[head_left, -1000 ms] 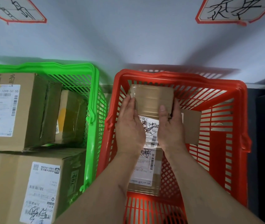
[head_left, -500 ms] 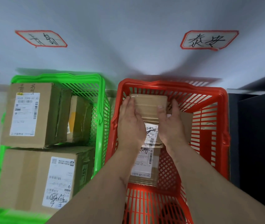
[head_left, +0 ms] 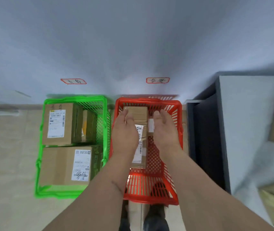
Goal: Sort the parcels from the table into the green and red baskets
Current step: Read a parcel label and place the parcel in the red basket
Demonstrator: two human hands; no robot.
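Both hands hover above the red basket (head_left: pixel 179 104), which sits on the floor right of the green basket (head_left: pixel 76 99). The left hand (head_left: pixel 124 132) has loosely curled fingers touching the left side of a taped cardboard parcel (head_left: pixel 138 114) lying at the basket's far end; whether they grip it cannot be told. The right hand (head_left: pixel 165 130) is just right of the parcel, apart from it, fingers relaxed and holding nothing. Another labelled parcel (head_left: pixel 139 157) lies nearer in the red basket. The green basket holds three cardboard boxes (head_left: pixel 57 122). A grey worktop (head_left: pixel 249 122) stands at the right
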